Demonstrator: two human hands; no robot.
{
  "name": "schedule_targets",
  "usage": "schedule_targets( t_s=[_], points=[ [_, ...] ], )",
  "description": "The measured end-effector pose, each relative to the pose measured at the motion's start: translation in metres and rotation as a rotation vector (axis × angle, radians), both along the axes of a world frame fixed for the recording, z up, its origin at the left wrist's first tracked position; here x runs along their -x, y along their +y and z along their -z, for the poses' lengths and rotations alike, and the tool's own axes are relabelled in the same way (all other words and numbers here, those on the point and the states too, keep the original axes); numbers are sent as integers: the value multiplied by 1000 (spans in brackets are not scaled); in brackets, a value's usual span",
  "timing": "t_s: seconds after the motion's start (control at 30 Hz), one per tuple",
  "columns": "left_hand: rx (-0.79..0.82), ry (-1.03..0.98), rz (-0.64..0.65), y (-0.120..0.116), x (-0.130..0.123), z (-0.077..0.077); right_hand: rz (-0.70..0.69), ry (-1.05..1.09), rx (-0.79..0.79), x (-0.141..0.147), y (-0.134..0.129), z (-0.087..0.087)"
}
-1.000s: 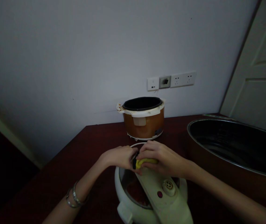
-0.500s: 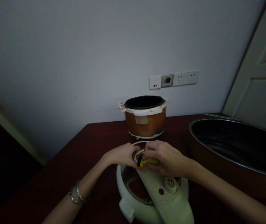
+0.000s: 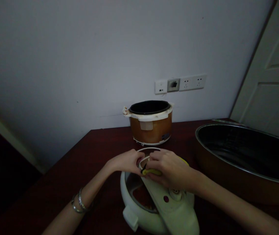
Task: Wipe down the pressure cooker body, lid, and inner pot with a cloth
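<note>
Surface [image 3: 100,153] of dark red spreads below the left hand [image 3: 127,162] and right hand [image 3: 170,168]; large pot [image 3: 239,184] right of the right hand; copper-coloured cooker body [image 3: 151,130] beyond both; pale lid [image 3: 171,217] beneath them; yellow-handled tool [image 3: 153,171] clasped in the right hand, the left curled beside its tip, whether pinching anything I cannot tell

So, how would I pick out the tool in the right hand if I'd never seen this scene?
On the dark red table, find the pale lid-like piece, in front of the orange cooker body. Over its far part, the right hand grips the tool. Its yellow handle sets it apart from the pale piece and the white cord beside it.
</note>
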State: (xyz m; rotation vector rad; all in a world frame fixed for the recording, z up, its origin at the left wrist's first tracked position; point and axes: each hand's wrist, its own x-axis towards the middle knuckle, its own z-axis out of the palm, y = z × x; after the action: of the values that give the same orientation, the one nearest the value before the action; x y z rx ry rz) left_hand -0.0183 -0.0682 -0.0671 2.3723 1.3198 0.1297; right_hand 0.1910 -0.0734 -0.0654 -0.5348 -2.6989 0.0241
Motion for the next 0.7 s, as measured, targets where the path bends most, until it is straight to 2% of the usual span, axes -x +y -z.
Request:
schedule_targets(
  t_s=[0.07,0.27,0.43,0.53,0.6,0.7],
  points=[
    [6,-3,-5,0,0,0,22,-5,-29,2,-2,1],
    [14,6,-26,-1,0,-1,213,-124,-95,-11,4,-13],
    [0,-8,-1,1,0,1,99,-31,-104,2,-6,-1],
    [10,-24,-6,1,0,1,79,-4,-102,8,-10,4],
    [16,-32,-13,0,0,1,106,-42,-94,5,-8,1],
    [24,-33,-26,-2,0,0,225,-127,-85,-5,-2,-9]
  ],
)
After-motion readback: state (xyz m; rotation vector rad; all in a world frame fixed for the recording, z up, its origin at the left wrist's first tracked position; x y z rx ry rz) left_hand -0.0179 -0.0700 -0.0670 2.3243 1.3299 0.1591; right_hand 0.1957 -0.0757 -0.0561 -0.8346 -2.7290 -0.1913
